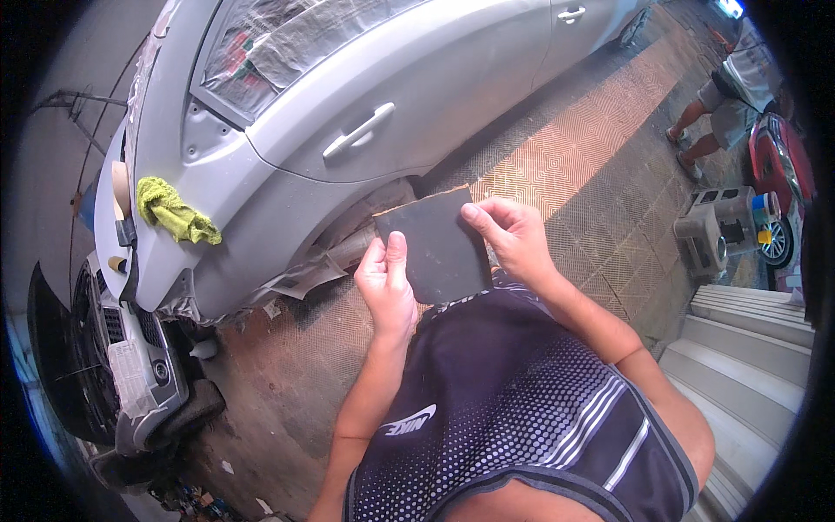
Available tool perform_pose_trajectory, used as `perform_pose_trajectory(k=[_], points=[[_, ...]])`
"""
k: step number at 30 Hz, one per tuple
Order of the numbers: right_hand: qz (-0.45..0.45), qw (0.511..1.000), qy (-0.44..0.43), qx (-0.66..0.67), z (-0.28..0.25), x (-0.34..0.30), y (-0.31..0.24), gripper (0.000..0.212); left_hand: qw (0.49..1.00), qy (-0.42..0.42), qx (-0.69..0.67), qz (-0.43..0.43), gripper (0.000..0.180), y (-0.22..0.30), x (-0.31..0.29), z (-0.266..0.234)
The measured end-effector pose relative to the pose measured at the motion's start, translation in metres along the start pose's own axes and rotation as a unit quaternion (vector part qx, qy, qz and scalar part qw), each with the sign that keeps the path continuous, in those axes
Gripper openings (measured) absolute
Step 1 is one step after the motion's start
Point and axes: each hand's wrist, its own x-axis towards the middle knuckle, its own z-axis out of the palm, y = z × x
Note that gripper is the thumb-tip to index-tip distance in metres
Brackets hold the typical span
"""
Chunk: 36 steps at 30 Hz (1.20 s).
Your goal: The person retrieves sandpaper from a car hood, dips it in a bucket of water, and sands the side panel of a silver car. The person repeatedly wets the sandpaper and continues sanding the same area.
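Between both hands I hold a dark grey sheet of sandpaper, roughly square, with a pale torn upper edge. My left hand grips its left side, thumb lying on the front face. My right hand pinches its upper right corner between thumb and fingers. Beyond the sheet stands a grey car with a pale door handle and its window masked with plastic and paper. A yellow-green cloth lies crumpled on the car's body at the left.
Behind the cloth a scraper-like tool rests on the car. Detached car parts lie at the lower left. A grey plastic step stool with tins stands at the right, near a red toy car. Another person stands farther back. Ribbed pale panels lie right.
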Motion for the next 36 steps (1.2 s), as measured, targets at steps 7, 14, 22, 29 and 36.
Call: perform_pose_trajectory(k=[7,14,22,29,36], points=[[-0.068,0.995,0.043,-0.051,0.005,0.003,0.007,0.024,1.000,0.017,-0.020,-0.008,0.019,0.011,-0.006,0.016],[-0.154,0.977,0.050,-0.139,0.008,0.011,0.007,0.025,0.996,0.073,-0.040,-0.010,0.018,0.013,0.005,0.015],[-0.191,0.963,0.059,-0.180,0.003,0.019,0.016,0.020,0.997,0.072,0.026,-0.007,0.018,0.012,0.018,0.010],[-0.200,0.962,0.058,-0.178,-0.023,0.033,0.004,0.024,0.997,0.048,0.052,0.012,0.019,-0.017,0.024,0.015],[-0.149,0.975,0.111,-0.120,-0.063,0.042,0.011,0.025,0.992,-0.111,0.058,-0.031,0.020,-0.036,0.037,0.044]])
